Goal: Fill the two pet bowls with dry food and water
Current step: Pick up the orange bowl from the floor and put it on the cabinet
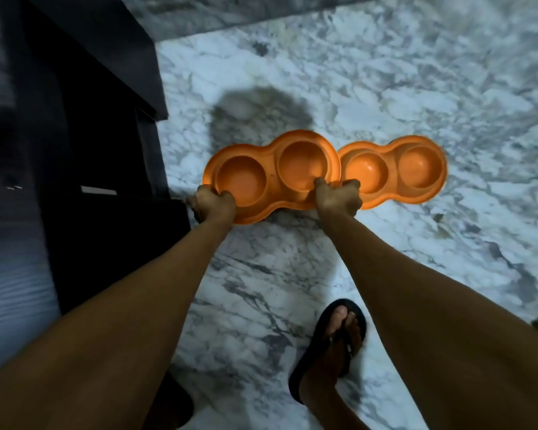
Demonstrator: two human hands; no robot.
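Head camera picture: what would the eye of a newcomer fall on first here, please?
First, two dishes side by side on the white marble floor: the left orange double bowl and the right orange double bowl, all four wells empty. The left hand grips the left one's near end, and the right hand grips its other end, where it overlaps the right one. A dark cabinet stands at left.

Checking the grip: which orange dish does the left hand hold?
The dish beside the dark cabinet; the left hand grips its outer end, the other dish lies farther right.
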